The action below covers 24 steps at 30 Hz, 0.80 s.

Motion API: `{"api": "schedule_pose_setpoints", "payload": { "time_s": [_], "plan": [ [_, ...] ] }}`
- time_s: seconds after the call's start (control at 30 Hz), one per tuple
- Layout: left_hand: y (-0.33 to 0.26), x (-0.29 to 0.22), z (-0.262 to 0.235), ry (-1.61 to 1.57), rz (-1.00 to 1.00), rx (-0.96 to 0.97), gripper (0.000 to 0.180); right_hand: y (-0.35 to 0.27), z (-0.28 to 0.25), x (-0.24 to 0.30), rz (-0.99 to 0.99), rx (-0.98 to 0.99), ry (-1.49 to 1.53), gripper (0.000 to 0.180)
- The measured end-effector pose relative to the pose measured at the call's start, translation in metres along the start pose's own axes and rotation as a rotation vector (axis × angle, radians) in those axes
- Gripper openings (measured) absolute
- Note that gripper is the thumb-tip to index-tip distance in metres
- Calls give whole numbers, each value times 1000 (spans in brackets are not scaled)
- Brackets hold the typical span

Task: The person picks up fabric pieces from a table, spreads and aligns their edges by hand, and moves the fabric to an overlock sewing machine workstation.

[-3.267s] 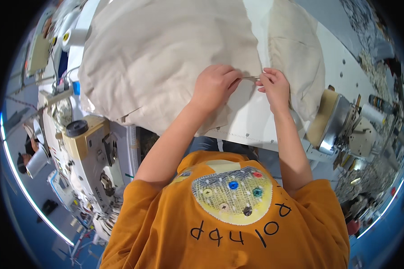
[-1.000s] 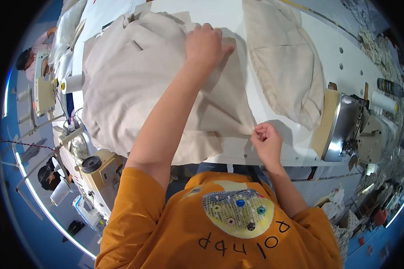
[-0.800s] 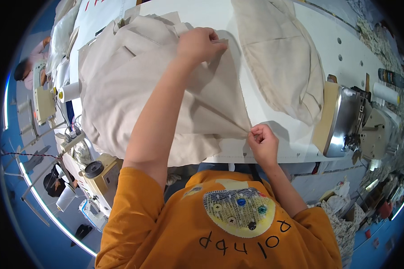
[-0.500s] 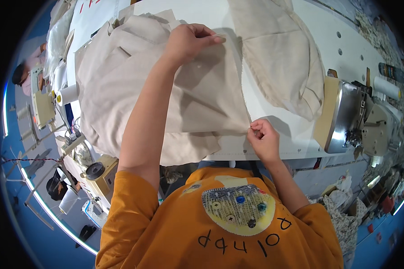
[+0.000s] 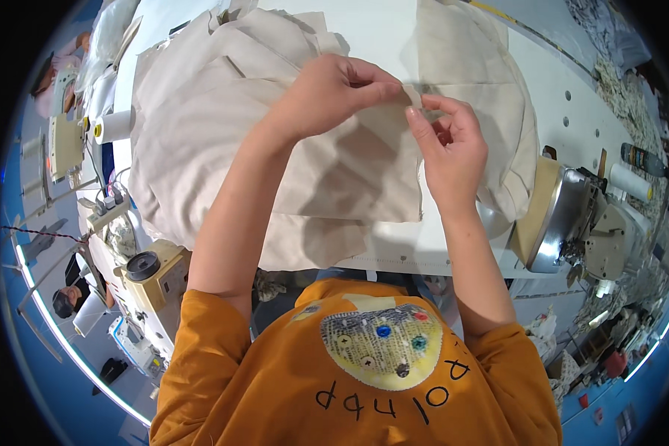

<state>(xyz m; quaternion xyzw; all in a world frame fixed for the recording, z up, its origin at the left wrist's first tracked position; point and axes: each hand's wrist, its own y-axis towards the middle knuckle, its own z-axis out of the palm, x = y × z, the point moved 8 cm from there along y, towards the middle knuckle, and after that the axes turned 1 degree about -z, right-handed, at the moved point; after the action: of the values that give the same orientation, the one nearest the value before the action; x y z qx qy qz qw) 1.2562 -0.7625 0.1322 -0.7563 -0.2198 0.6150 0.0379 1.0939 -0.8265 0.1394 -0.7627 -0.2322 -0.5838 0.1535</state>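
Observation:
A beige fabric panel [image 5: 372,167] hangs from my hands and spreads over the white table. My left hand [image 5: 342,97] is closed, pinching the panel's upper edge between thumb and fingers. Close beside it, my right hand [image 5: 453,141] has its thumb and forefinger on the same edge, with the other fingers curled in. The panel's lower right corner lies loose on the table. Under and left of it is a large heap of beige fabric [image 5: 193,141]. A second beige fabric pile [image 5: 498,104] lies behind my right hand.
A sewing machine [image 5: 606,241] with a metal plate stands at the table's right, near a white thread cone [image 5: 630,182] and a dark bottle [image 5: 643,160]. More machines [image 5: 156,279] and another white cone [image 5: 113,126] are at the left, with co-workers beyond. Patterned cloth [image 5: 617,89] lies far right.
My right hand has left the panel's near corner and moved up beside my left hand. My left hand has shifted slightly right and nearer, still pinching the edge.

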Motion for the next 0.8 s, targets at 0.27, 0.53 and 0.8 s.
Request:
{"api": "schedule_pose_setpoints", "payload": {
  "time_s": [0.27, 0.53, 0.8],
  "plan": [
    [-5, 4, 2, -25, -33, 20, 23, -3, 0, -5, -23, 15, 117, 11],
    [-6, -3, 8, -18, -4, 63, 22, 2, -5, 17, -201, 10, -48, 10],
    [-15, -8, 10, -62, 107, 77, 15, -3, 5, 7, -87, 29, 110, 9]
  ]
}}
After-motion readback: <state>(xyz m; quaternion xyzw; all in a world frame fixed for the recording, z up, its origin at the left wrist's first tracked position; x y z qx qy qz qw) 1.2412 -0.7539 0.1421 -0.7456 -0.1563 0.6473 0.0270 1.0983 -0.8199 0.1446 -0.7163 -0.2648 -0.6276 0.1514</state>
